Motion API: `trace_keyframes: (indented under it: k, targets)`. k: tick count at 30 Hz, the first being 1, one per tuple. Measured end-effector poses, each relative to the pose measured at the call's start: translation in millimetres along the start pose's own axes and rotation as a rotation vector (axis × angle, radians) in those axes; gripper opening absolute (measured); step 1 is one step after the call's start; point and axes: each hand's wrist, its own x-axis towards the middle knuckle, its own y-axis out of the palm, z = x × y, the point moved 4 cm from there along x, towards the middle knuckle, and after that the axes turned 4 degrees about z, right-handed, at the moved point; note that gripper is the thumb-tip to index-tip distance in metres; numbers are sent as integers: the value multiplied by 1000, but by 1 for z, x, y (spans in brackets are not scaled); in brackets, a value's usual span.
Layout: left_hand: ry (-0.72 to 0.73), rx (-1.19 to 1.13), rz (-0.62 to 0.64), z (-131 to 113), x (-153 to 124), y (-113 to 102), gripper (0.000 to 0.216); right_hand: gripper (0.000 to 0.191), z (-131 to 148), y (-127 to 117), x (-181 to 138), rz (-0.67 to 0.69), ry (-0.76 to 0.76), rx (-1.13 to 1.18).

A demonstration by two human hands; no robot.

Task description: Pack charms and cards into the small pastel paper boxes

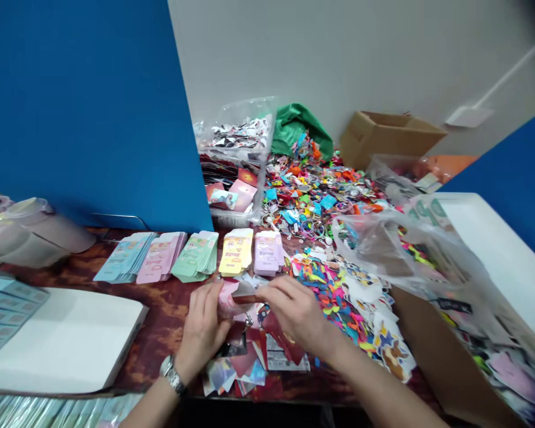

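Note:
My left hand [204,333], with a watch on its wrist, and my right hand [296,314] meet over the table's front edge. Together they pinch a small pink card packet [230,297] with a shiny flap. Under my hands lies a loose heap of glossy cards and foil wrappers [245,365]. Just beyond the packet, stacks of flat packets stand in a row: blue [123,257], pink [161,256], green [197,255], yellow [236,251] and lilac [268,252].
A white flat box [66,339] lies at the left. Clear bins of cards [236,172] and a large heap of colourful trinkets [314,190] fill the back. A cardboard box with a plastic bag of stickers [463,309] stands at the right. Blue partitions [84,107] flank the table.

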Motion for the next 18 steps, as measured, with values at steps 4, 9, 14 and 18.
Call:
trace_keyframes:
  k: [4,9,14,18]
  targets:
    - [110,23,-30,-7,-1,6,72,23,6,12,3,48,8,0]
    - [140,-20,-43,-8,2,19,69,26,16,20,-5,-19,2,-43]
    - [103,-64,-17,1,1,25,65,26,-26,-5,-43,-180,110,32]
    - [80,-84,-14,9,-2,30,69,24,-119,-39,-94,-94,609,-235]
